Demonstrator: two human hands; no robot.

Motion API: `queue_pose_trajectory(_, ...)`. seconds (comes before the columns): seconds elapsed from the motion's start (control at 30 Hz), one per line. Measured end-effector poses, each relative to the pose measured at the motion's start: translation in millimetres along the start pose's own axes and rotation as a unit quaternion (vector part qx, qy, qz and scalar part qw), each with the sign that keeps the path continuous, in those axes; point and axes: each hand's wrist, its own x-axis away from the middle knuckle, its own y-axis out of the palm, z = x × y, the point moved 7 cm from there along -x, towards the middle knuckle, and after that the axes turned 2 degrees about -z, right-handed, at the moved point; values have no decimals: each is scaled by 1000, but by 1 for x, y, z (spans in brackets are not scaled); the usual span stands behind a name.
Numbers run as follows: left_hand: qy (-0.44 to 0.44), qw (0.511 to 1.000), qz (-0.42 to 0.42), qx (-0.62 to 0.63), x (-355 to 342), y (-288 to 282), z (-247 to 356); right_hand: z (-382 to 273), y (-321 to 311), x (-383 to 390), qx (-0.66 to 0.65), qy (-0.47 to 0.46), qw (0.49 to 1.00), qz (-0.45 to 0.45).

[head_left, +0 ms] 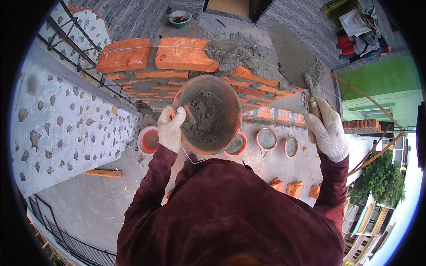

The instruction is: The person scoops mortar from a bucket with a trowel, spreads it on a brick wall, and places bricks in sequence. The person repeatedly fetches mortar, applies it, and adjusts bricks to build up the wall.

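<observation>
My left hand (171,128), in a white knit glove, grips the rim of an orange bucket (208,116) partly filled with grey mortar, held tilted against the brick wall. My right hand (327,128), also gloved, holds the handle of a trowel (293,55) whose mortar-coated blade reaches up over the wall top. The orange brick wall (177,57) has fresh grey mortar (242,57) spread along its upper course to the right of the two top bricks. A thin guide string (133,48) runs along the wall top.
Several orange buckets of mortar (266,138) stand on the concrete slab below, with loose bricks (293,188) nearby. A grey wall dotted with mortar (66,124) and rebar (71,40) rises at left. A wooden strip (103,173) lies on the slab. A green building (381,84) is at right.
</observation>
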Motion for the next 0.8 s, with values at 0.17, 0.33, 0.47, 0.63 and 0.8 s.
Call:
queue_pose_trajectory(0.17,-13,998,-19,-51,-8,4,-11,40,82,27,-184,132,960,-167)
queue_pose_trajectory(0.33,-29,999,-38,-7,-14,16,-17,64,124,-44,-131,27,985,-107)
queue_pose_trajectory(0.47,-35,997,-56,-42,-18,8,-27,133,124,-45,-263,73,957,-96)
queue_pose_trajectory(0.63,-32,997,-34,-66,-13,-10,-30,151,100,-23,-142,71,986,-52)
queue_pose_trajectory(0.8,-24,999,13,-45,-4,-12,-35,110,125,-25,174,-161,971,44)
